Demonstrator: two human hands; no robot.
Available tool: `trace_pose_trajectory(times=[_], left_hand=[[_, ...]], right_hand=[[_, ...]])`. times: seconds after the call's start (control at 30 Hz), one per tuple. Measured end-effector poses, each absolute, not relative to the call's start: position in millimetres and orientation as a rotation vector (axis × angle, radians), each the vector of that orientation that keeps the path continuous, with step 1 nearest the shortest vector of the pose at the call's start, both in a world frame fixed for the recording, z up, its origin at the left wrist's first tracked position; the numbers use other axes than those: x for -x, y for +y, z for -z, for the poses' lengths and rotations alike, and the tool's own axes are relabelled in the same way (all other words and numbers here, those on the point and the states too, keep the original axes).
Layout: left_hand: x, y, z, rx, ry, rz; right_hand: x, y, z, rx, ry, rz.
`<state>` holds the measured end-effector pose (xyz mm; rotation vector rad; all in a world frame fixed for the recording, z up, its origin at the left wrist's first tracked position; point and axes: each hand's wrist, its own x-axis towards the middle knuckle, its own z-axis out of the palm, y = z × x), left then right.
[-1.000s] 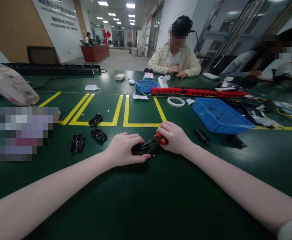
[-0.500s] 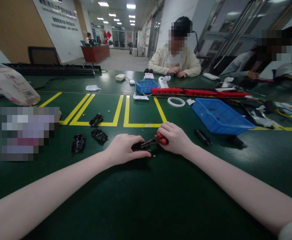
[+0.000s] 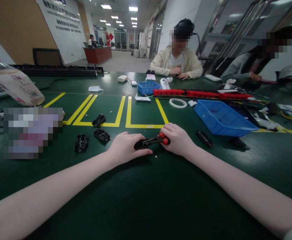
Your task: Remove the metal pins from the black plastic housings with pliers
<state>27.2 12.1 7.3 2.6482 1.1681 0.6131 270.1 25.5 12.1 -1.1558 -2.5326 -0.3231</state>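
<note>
My left hand (image 3: 124, 146) is closed around a small black plastic part (image 3: 140, 144), mostly covered by the fingers and thumb. In my right hand (image 3: 177, 138) is a pair of pliers with red handles (image 3: 165, 140). The jaws reach left onto the black part; what exactly they grip is too small to see. Left of my left hand lie several similar black parts, among them one near the hand (image 3: 102, 135). A tiny pale piece (image 3: 156, 156) rests on the table just below the pliers.
A blue bin (image 3: 223, 118) stands to the right, with a black piece (image 3: 205, 138) before it. Farther back are a white tape ring (image 3: 178, 103), a small blue bin (image 3: 148, 88) and a long red strip (image 3: 201, 94). A bottle (image 3: 18, 85) stands left. A person sits opposite.
The whole view has shifted slightly to the right. Both hands keep the same hold, with the pliers still at the black part.
</note>
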Motion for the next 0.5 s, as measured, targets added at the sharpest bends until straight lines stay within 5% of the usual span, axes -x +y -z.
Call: trace_pose_trajectory(times=[0.5], left_hand=[[-26.9, 15.1, -13.4, -2.442, 1.073, -0.563]], right_hand=[[-270.9, 26.1, -9.9, 1.179, -2.512, 0.406]])
